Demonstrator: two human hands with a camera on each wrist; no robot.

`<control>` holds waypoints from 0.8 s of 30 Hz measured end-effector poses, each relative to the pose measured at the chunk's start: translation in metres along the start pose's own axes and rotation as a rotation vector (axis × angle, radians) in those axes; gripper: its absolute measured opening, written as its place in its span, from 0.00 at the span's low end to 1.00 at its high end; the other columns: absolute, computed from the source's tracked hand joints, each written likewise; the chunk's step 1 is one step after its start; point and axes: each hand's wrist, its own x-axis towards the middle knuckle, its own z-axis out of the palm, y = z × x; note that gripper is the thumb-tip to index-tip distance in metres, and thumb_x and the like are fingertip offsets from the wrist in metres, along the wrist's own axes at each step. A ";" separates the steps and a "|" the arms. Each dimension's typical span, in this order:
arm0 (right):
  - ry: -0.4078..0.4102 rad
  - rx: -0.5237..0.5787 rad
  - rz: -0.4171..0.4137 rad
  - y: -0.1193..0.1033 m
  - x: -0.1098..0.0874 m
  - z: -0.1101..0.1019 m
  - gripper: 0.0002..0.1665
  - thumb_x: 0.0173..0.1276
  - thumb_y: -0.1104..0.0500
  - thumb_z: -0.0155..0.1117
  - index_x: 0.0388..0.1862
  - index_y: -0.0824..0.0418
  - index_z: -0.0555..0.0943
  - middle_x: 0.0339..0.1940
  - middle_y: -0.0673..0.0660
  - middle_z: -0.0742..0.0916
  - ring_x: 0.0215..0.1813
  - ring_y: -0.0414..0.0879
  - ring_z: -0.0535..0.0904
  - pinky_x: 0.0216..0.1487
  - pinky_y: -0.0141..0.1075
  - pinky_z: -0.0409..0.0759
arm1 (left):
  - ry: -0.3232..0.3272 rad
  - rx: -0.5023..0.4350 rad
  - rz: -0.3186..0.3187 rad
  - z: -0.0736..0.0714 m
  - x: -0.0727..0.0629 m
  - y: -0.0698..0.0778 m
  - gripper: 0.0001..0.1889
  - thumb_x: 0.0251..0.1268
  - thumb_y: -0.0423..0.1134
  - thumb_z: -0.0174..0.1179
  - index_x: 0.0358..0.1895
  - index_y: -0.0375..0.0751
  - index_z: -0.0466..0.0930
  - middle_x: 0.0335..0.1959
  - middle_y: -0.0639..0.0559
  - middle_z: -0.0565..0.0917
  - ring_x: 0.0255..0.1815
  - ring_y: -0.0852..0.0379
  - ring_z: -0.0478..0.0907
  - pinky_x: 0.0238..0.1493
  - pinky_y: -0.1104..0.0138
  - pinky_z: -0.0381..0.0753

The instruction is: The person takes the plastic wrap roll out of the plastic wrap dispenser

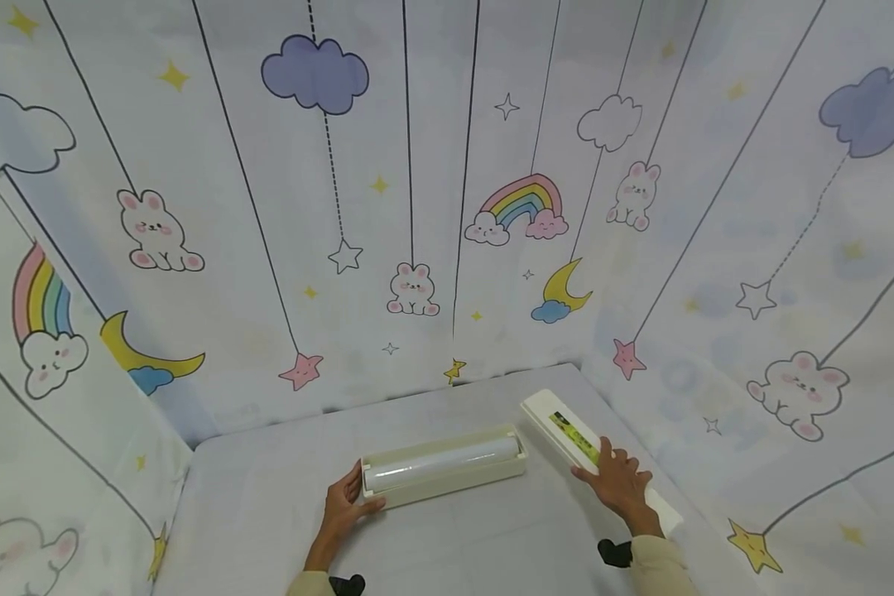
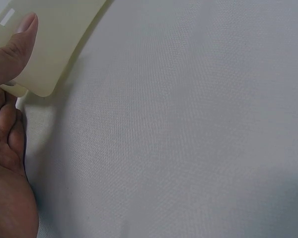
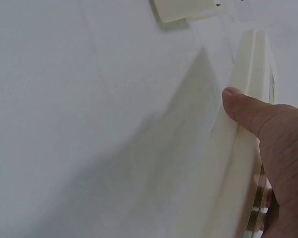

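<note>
An off-white, long box [image 1: 465, 487] lies on the table with a roll of shiny film [image 1: 439, 463] inside it. At its left end my left hand [image 1: 343, 507] grips the box, thumb along the front side and fingers round the end. The left wrist view shows that thumb [image 2: 15, 54] on the box's corner. To the right, my right hand [image 1: 620, 482] holds a long off-white lid [image 1: 540, 403] bearing a green and yellow label [image 1: 574, 436]. In the right wrist view the thumb presses the lid's near edge [image 3: 248, 64], and the lid casts a shadow on the table.
A pale cloth covers the table [image 1: 268, 472]. Printed fabric walls [image 1: 253, 331] with rabbits, clouds and stars stand close behind it and on both sides. The lid's lower end comes near the right wall.
</note>
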 end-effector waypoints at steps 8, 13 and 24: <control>-0.018 -0.001 0.028 0.001 -0.001 0.006 0.59 0.72 0.41 0.75 0.83 0.74 0.56 0.63 0.86 0.74 0.58 0.81 0.72 0.57 0.80 0.66 | 0.000 -0.046 -0.027 -0.002 0.003 -0.013 0.55 0.49 0.31 0.86 0.81 0.21 0.62 0.81 0.27 0.67 0.74 0.70 0.74 0.69 0.88 0.69; -0.016 -0.004 0.036 0.005 -0.001 0.011 0.59 0.72 0.41 0.75 0.82 0.74 0.56 0.62 0.86 0.75 0.58 0.82 0.72 0.57 0.81 0.66 | -0.004 -0.015 0.017 -0.001 0.004 -0.013 0.54 0.50 0.31 0.85 0.79 0.18 0.62 0.79 0.22 0.67 0.79 0.45 0.76 0.69 0.87 0.71; -0.048 -0.012 0.044 0.014 0.001 0.024 0.61 0.72 0.38 0.74 0.82 0.74 0.55 0.61 0.86 0.75 0.56 0.79 0.72 0.54 0.79 0.68 | 0.002 -0.025 -0.043 -0.002 0.005 -0.016 0.56 0.48 0.31 0.86 0.80 0.20 0.62 0.82 0.28 0.67 0.79 0.50 0.73 0.68 0.87 0.68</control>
